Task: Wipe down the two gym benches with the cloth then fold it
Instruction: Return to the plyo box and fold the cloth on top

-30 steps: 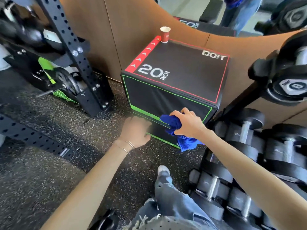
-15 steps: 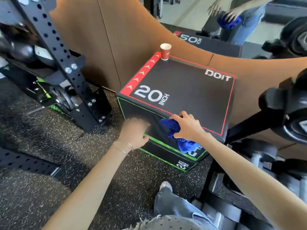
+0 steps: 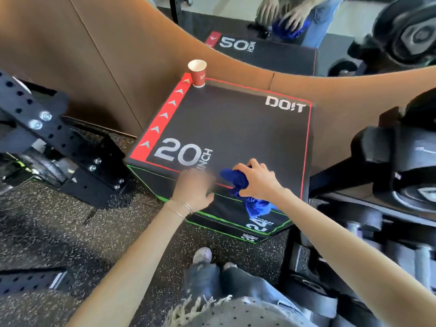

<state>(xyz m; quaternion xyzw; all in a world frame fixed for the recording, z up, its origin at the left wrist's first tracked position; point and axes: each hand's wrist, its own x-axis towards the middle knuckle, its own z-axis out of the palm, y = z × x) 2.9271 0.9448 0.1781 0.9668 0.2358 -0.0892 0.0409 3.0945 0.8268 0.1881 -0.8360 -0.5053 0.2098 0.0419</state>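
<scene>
We stood on a speckled rubber floor before a black box marked 20 INCH. It was set against a brown wall panel, with a red paper cup on its far left corner and dumbbells racked to our right. Both arms reached forward. Our right hand gripped the bunched blue cloth at the top's near edge, its tail hanging below the wrist over the front face. Our left hand lay just beside it, too blurred for us to tell how its fingers lay.
</scene>
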